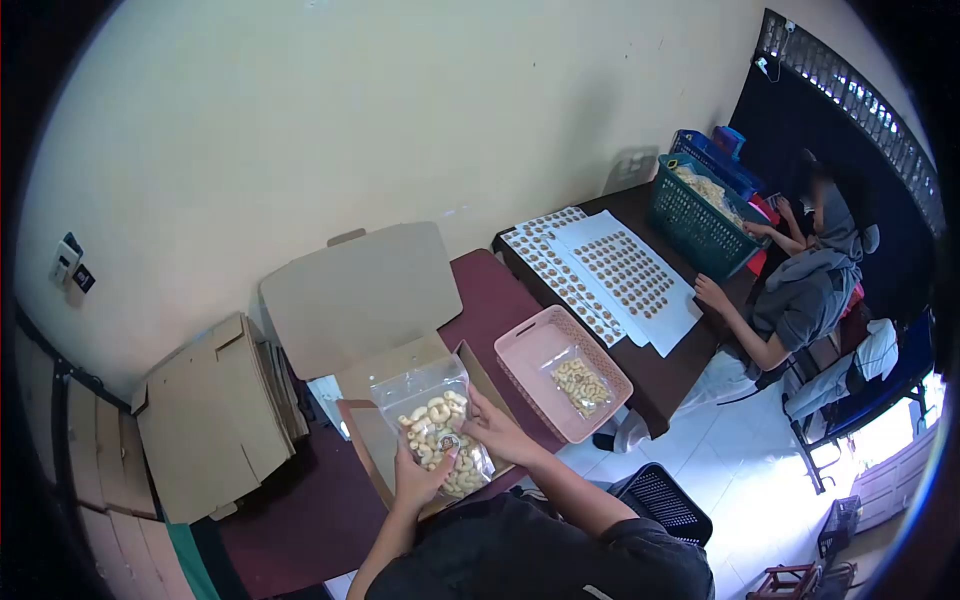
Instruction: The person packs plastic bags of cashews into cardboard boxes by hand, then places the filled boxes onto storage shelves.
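Both hands hold a clear zip bag of cashews point(430, 415) over an open cardboard box point(378, 378). My left hand point(420, 478) grips its lower left side, the thumb on the front near a small round sticker point(450, 442). On the right side of the bag, the fingers of my right hand point(492, 430) are closed around its edge. The box hides behind the bag and hands, so its inside shows only in part. To the right, a pink plastic basket point(522, 385) contains another bag of cashews point(581, 386).
Flattened cardboard point(205, 420) leans at the left on the maroon tabletop point(290, 535). Sheets of round stickers point(625, 275) lie on the dark table, beside a full green basket point(690, 220). A person point(810, 280) sits at the right. A black basket point(665, 505) stands below.
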`<state>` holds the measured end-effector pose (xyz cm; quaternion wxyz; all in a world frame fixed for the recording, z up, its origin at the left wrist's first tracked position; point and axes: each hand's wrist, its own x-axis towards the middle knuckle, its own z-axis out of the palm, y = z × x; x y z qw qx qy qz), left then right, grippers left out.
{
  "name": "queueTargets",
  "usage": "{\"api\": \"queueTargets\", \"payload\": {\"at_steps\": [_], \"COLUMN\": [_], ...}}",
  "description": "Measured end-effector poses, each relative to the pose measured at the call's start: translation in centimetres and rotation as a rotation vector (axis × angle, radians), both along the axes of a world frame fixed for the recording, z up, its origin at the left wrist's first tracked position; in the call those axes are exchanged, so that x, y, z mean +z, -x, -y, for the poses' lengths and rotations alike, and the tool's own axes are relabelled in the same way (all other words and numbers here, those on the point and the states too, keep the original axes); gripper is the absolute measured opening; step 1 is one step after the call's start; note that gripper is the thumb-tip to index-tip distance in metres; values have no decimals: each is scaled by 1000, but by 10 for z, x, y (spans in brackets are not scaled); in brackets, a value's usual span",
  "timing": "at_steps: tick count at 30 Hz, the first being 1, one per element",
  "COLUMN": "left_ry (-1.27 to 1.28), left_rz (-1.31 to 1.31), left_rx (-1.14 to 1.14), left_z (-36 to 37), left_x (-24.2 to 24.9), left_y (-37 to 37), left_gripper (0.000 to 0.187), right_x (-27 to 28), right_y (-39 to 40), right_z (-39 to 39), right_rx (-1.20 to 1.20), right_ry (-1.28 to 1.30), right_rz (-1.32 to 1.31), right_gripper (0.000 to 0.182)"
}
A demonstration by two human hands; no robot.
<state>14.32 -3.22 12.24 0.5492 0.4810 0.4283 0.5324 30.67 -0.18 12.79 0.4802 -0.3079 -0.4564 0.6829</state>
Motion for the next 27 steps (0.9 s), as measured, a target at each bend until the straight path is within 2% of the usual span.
{"api": "queueTargets", "payload": {"at_steps": [3, 7, 11, 13, 15, 16, 21, 23, 25, 27], "left_ry": [-15, -3, -14, -24, 80, 71, 71, 79, 89, 100], "left_rz": [-13, -66, -6, -17, -12, -5, 2, -27, -30, -58], "left_rx": [-80, -118, -132, -117, -72, -74, -125, -123, -146, -111], "left_z": [-4, -8, -13, -15, -15, -18, -18, -18, -18, -16], "left_x": [0, -2, -12, -8, 1, -14, -16, -18, -20, -15], "left_y": [-10, -20, -24, -29, -34, -34, -36, -36, -37, -40], "left_gripper": [66, 65, 63, 62, 57, 53, 57, 59, 62, 62], "right_x": [7, 15, 3, 6, 8, 8, 1, -4, -1, 8], "right_y": [-9, -19, -32, -33, -34, -34, -41, -44, -47, -50], "right_z": [6, 5, -2, -2, -1, 0, -5, -8, -9, -7], "right_rx": [-18, -65, -24, -39, -49, -50, -33, -18, -6, 9], "right_ry": [-99, -46, 49, 6, -31, -58, -62, 107, 84, -13], "right_rz": [123, 96, 90, 94, 96, 87, 130, -37, -52, 205], "right_gripper": [83, 84, 80, 79, 78, 77, 72, 71, 72, 75]}}
